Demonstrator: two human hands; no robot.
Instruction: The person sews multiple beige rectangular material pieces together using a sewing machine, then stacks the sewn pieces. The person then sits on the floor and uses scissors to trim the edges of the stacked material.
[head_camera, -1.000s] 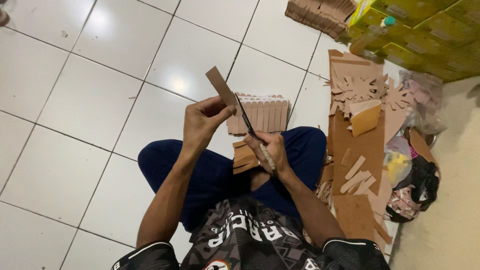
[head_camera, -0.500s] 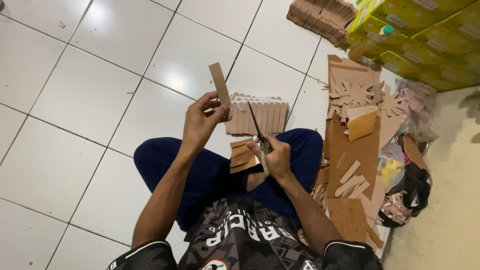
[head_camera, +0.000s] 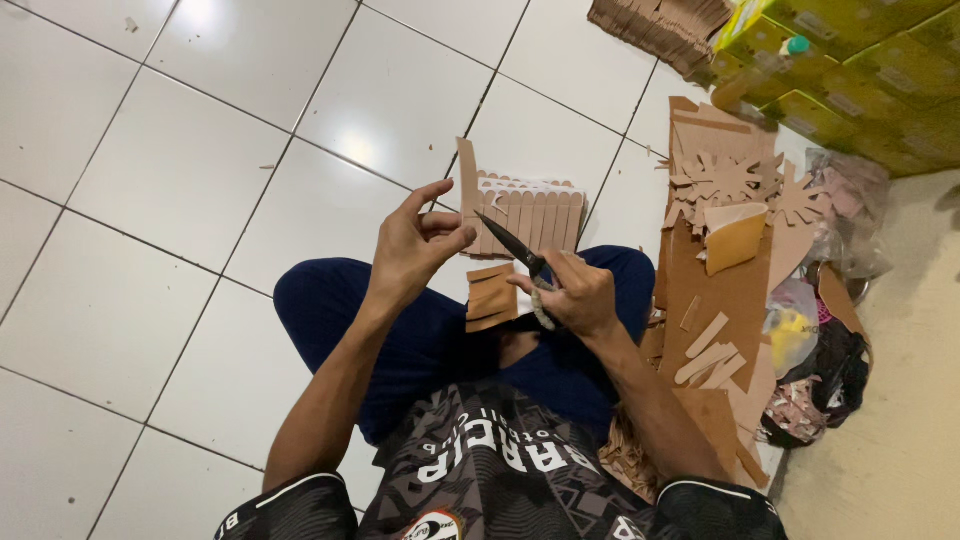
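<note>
I sit cross-legged on a white tiled floor. My left hand (head_camera: 415, 245) pinches a narrow brown cardboard strip (head_camera: 468, 190) that stands upright above my knee. My right hand (head_camera: 575, 293) grips dark scissors (head_camera: 512, 245), blades pointing up-left toward the strip's lower end. A small stack of brown cardboard pieces (head_camera: 491, 297) rests on my lap between the two hands. Behind the strip, a row of cut strips with rounded tops (head_camera: 532, 215) lies on the floor.
At the right lie brown cardboard sheets and offcuts (head_camera: 725, 290), flower-shaped cutouts (head_camera: 730, 180) and a dark bag (head_camera: 825, 385). Yellow-green boxes (head_camera: 850, 60) and a cardboard bundle (head_camera: 665, 25) sit at the top right. White floor tiles (head_camera: 180, 170) spread to the left.
The strip has gone from tilted to upright in my left hand. The scissors have swung from pointing up to pointing up-left at the strip, and both hands sit a little lower.
</note>
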